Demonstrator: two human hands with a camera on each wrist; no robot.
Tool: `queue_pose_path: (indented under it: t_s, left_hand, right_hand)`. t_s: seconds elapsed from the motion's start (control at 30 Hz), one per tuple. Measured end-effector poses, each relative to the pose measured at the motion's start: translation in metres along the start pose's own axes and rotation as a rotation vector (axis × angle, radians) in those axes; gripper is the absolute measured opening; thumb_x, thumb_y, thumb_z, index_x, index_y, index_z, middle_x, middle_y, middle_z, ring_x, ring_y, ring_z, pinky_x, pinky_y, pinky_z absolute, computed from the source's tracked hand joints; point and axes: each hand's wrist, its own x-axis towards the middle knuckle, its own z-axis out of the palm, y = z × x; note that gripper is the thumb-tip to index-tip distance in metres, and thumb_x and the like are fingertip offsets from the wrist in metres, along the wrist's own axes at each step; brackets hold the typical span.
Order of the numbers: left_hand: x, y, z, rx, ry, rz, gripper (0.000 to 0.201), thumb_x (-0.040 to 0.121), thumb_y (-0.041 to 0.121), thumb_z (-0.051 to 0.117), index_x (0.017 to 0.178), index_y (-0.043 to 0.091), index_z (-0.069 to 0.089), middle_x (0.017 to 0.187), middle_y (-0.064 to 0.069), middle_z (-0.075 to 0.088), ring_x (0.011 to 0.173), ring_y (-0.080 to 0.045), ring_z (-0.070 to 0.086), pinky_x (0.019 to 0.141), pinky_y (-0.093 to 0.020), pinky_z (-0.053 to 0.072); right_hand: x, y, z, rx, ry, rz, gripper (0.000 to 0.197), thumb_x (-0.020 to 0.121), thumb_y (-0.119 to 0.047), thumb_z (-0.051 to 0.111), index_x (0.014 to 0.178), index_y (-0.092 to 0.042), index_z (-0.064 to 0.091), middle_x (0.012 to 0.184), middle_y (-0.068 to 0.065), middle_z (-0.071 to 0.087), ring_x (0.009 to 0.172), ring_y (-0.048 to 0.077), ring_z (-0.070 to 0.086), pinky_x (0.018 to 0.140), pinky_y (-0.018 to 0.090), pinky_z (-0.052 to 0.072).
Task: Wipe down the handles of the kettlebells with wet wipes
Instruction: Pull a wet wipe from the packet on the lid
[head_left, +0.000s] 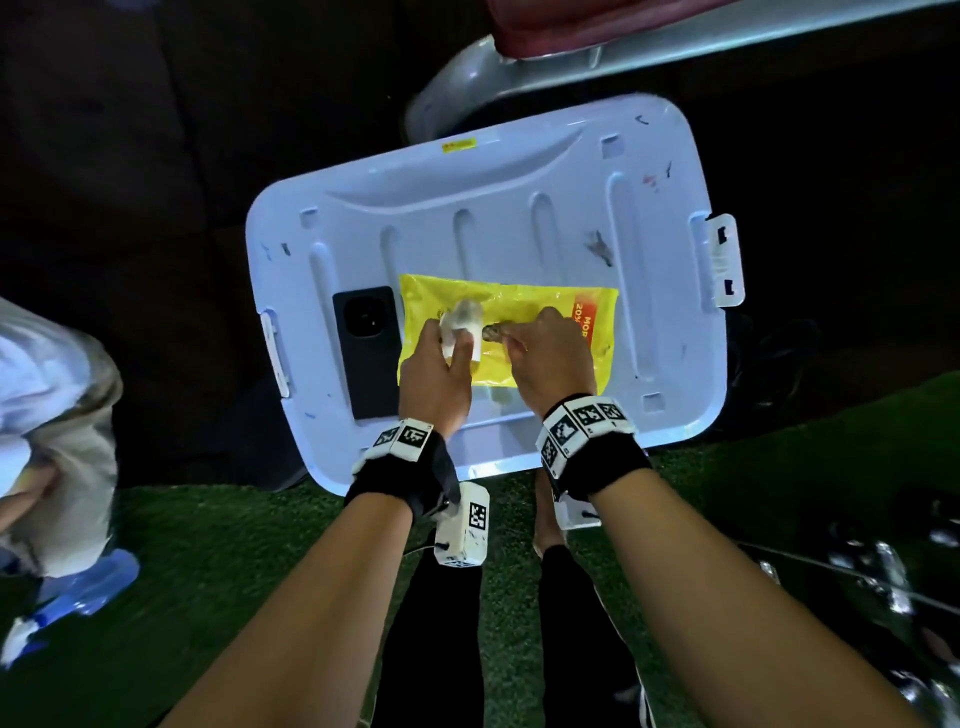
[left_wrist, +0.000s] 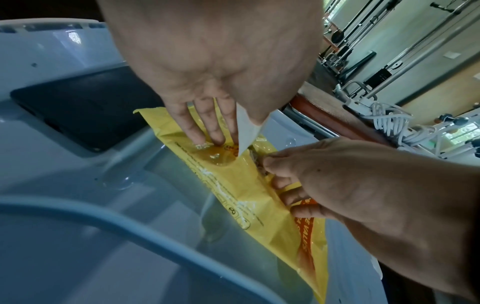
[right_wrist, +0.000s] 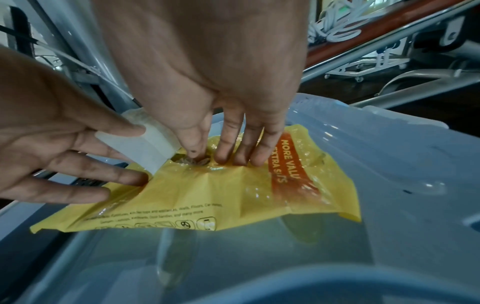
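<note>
Head view: left hand pinches white flap of yellow wipes pack; right hand fingertips pinch wipe at opening.

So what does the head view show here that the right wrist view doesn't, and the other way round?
Only the head view shows the black phone lying flat on the lid left of the pack, both wristbands, the green turf and the whole bin lid. Only the right wrist view shows the right hand's fingertips reaching into the pack's opening, and the pack's small print. Both show the yellow wipes pack on the lid and the left hand holding its white flap lifted.
</note>
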Motion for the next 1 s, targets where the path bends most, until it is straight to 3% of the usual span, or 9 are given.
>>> queue_pose_path:
  t_s: [0.2, 0.27, 0.4, 0.57, 0.63, 0.7, 0.8, 0.9, 1.0]
  left_hand:
    - [0.003, -0.005, -0.002, -0.027, 0.004, -0.008, 0.028, 0.104, 0.033, 0.053, 0.088, 0.011, 0.046, 0.064, 0.006, 0.042, 0.057, -0.014, 0.04, 0.055, -0.03, 0.031]
    - [0.003, -0.007, -0.002, 0.0, -0.004, -0.002, 0.029, 0.104, 0.031, 0.054, 0.086, 0.012, 0.043, 0.063, 0.005, 0.04, 0.056, -0.014, 0.039, 0.053, -0.026, 0.03]
    - [0.003, -0.006, -0.001, 0.027, -0.024, -0.021, 0.028, 0.104, 0.032, 0.052, 0.088, 0.011, 0.043, 0.067, 0.0, 0.048, 0.062, -0.022, 0.047, 0.06, -0.037, 0.034]
    - [0.004, 0.001, 0.001, 0.001, -0.058, -0.056, 0.029, 0.105, 0.032, 0.051, 0.112, 0.005, 0.056, 0.097, -0.016, 0.069, 0.09, -0.036, 0.064, 0.08, -0.041, 0.049]
    - [0.004, 0.004, 0.002, 0.002, -0.066, -0.055, 0.03, 0.106, 0.032, 0.05, 0.113, 0.003, 0.055, 0.096, -0.018, 0.067, 0.093, -0.038, 0.063, 0.082, -0.044, 0.049]
    - [0.002, 0.008, 0.003, 0.009, -0.073, -0.062, 0.032, 0.106, 0.032, 0.049, 0.111, 0.001, 0.054, 0.086, -0.013, 0.06, 0.093, -0.04, 0.062, 0.079, -0.043, 0.047]
    - [-0.002, 0.013, 0.007, 0.021, -0.109, -0.072, 0.031, 0.106, 0.033, 0.049, 0.11, 0.002, 0.054, 0.086, -0.012, 0.058, 0.093, -0.04, 0.061, 0.074, -0.042, 0.043]
    - [-0.005, 0.013, 0.013, 0.044, -0.096, -0.06, 0.024, 0.105, 0.027, 0.052, 0.112, 0.004, 0.054, 0.098, -0.011, 0.067, 0.093, -0.038, 0.061, 0.068, -0.04, 0.036]
    - [-0.007, 0.013, 0.016, 0.02, -0.06, -0.056, 0.026, 0.104, 0.029, 0.054, 0.11, 0.003, 0.056, 0.097, -0.013, 0.07, 0.091, -0.037, 0.063, 0.075, -0.042, 0.045]
  right_hand:
    - [0.01, -0.015, 0.007, -0.16, 0.036, 0.075, 0.022, 0.101, -0.019, 0.055, 0.115, -0.016, 0.072, 0.12, 0.009, 0.059, 0.11, 0.031, 0.061, 0.088, 0.039, 0.051]
    - [0.01, -0.016, 0.01, -0.173, 0.028, 0.064, 0.022, 0.1, -0.01, 0.054, 0.116, -0.011, 0.07, 0.121, 0.011, 0.059, 0.109, 0.033, 0.064, 0.085, 0.037, 0.052]
    - [0.014, -0.007, 0.009, -0.134, -0.004, 0.0, 0.021, 0.098, -0.005, 0.052, 0.108, -0.005, 0.07, 0.116, 0.014, 0.059, 0.102, 0.036, 0.064, 0.081, 0.038, 0.049]
    - [0.01, 0.018, -0.016, 0.276, 0.017, -0.033, 0.008, 0.091, -0.011, 0.066, 0.092, -0.01, 0.074, 0.1, 0.009, 0.067, 0.091, 0.026, 0.067, 0.082, 0.027, 0.048]
    - [0.0, 0.027, -0.03, 0.473, -0.007, 0.011, 0.006, 0.089, -0.009, 0.071, 0.089, -0.014, 0.073, 0.092, -0.001, 0.071, 0.081, 0.017, 0.069, 0.078, 0.023, 0.053]
    - [-0.013, 0.033, -0.043, 0.641, -0.074, 0.056, 0.011, 0.09, -0.007, 0.072, 0.087, -0.018, 0.072, 0.09, -0.004, 0.072, 0.076, 0.012, 0.068, 0.08, 0.032, 0.057]
    - [-0.036, 0.034, -0.058, 0.918, -0.115, 0.029, 0.02, 0.095, 0.002, 0.063, 0.086, -0.016, 0.063, 0.088, 0.01, 0.071, 0.079, 0.022, 0.074, 0.083, 0.043, 0.058]
    - [-0.055, 0.032, -0.07, 1.219, -0.104, 0.022, 0.02, 0.099, 0.003, 0.053, 0.089, -0.014, 0.053, 0.086, 0.014, 0.075, 0.08, 0.031, 0.075, 0.077, 0.038, 0.058]
    - [-0.068, 0.038, -0.083, 1.275, 0.037, 0.028, 0.02, 0.096, 0.003, 0.055, 0.087, -0.015, 0.053, 0.082, 0.012, 0.078, 0.076, 0.03, 0.074, 0.073, 0.034, 0.057]
